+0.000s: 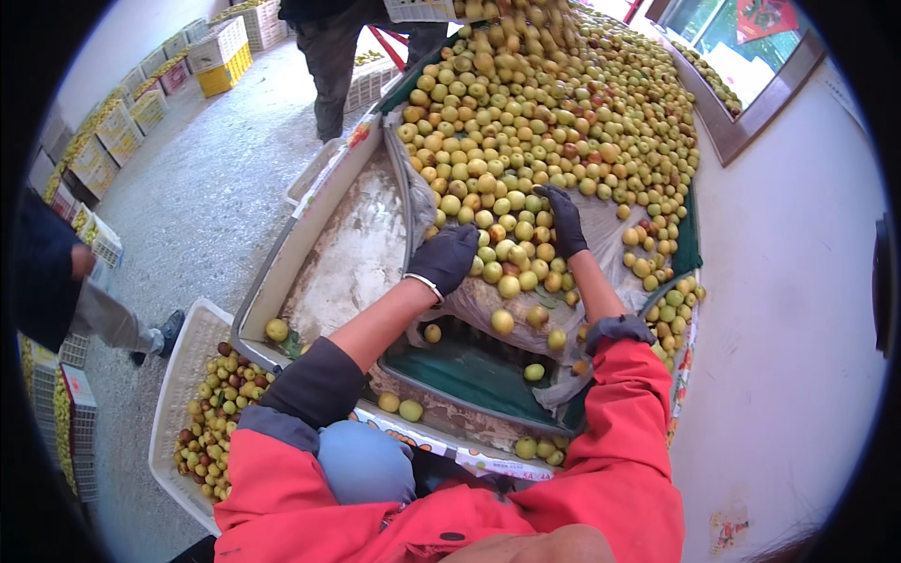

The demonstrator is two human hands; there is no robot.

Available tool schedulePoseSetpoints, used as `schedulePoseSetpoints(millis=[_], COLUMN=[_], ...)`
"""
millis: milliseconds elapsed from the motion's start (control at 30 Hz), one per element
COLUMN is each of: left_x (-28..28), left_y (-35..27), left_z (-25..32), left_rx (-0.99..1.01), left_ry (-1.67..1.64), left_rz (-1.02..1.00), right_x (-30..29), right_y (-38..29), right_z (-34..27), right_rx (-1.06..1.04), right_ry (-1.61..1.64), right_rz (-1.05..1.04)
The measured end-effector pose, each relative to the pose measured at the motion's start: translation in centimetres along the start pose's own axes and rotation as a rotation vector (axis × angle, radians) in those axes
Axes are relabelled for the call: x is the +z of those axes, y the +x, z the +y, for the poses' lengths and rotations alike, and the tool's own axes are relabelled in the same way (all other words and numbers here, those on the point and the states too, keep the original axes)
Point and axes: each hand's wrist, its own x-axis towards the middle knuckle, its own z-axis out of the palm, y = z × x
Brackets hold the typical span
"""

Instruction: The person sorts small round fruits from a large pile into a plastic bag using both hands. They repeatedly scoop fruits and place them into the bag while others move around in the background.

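My left hand [448,257], in a dark glove with a white band at the wrist, rests curled at the left edge of loose green-yellow jujubes [517,250]. Its fingertips are partly hidden, so whether it grips a fruit is unclear. Across from it, my right hand [564,219], gloved too, lies extended along the right side of the same fruit, holding nothing that I can see. Under the fruit is a crumpled clear plastic sheet [479,302] on the sorting table [345,246]. Several jujubes lie nearer me, around a dark green cloth panel [450,369].
More jujubes, blurred in motion, pour from a white crate [420,10] at the top, beside a standing person [327,63]. A white basket of browner jujubes [176,366] stands at lower left. Another person [42,274] is at far left; filled crates [116,134] line the wall.
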Motion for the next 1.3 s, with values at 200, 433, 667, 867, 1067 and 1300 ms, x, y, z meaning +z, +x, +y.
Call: schedulePoseSetpoints(millis=[200,433,667,867,1067,1300], left_x=[-0.4,1.4,3.2,1.0,-0.1,-0.6], left_y=[0.6,1.6,2.2,1.0,0.6,0.0], left_z=[2.1,1.2,-1.3,-0.3,0.8,1.3], left_rx=[-0.088,-0.258,-0.226,-0.062,0.157,0.085], left_ry=[-0.131,-0.515,-0.526,-0.21,0.137,0.098], left_rz=[0.247,0.495,0.545,0.174,0.161,0.239], right_x=[-0.2,8.2,8.0,4.1,0.2,-5.4], right_y=[7.3,12.4,8.5,2.2,-2.8,-7.7], right_z=[-2.1,-6.5,-8.5,-11.2,-14.9,-18.5], right_rx=[0.423,0.334,-0.239,-0.013,0.011,0.135], right_ry=[0.555,0.495,-0.121,-0.073,-0.082,0.038], right_rz=[0.039,-0.304,-0.472,-0.611,-0.675,-0.593])
